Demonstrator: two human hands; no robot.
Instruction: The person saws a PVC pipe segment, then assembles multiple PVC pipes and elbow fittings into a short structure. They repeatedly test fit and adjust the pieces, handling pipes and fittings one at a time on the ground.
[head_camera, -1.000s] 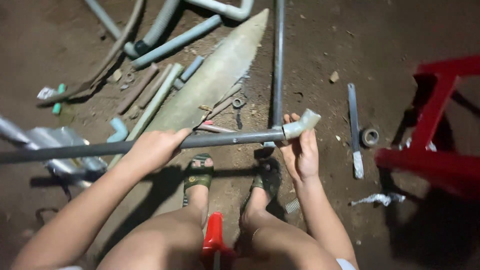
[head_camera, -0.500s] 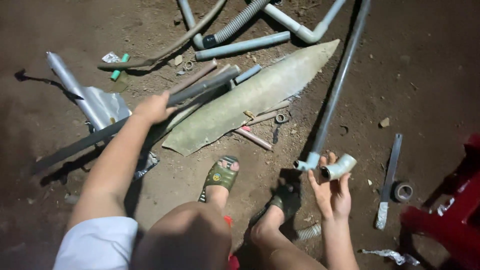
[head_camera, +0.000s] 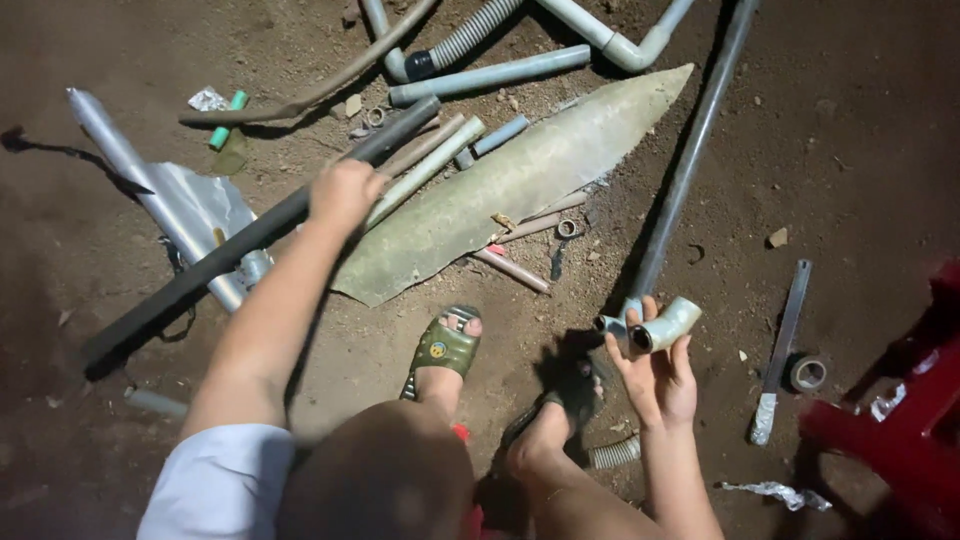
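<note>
My left hand (head_camera: 343, 193) grips a long dark pipe (head_camera: 200, 268) that slants from the lower left up to the middle, just above the dirt ground. My right hand (head_camera: 658, 375) holds a short grey elbow fitting (head_camera: 665, 325) at the near end of a second long grey pipe (head_camera: 688, 150), which runs away to the top right. Whether the fitting touches that pipe's end I cannot tell. My feet in green sandals (head_camera: 443, 347) rest on the ground between my hands.
A long curved grey slab (head_camera: 520, 180) lies in the middle among several short pipe pieces and rings. Corrugated hose and white pipe bends (head_camera: 610, 40) lie at the top. A flat metal file (head_camera: 780, 350) and tape roll (head_camera: 807, 373) sit right, beside a red stool (head_camera: 900, 420). Crumpled foil (head_camera: 180, 200) lies left.
The single pipe held across my knees is now two parts: my left hand swung the dark pipe off to the left, and my right hand holds the elbow fitting by the other pipe.
</note>
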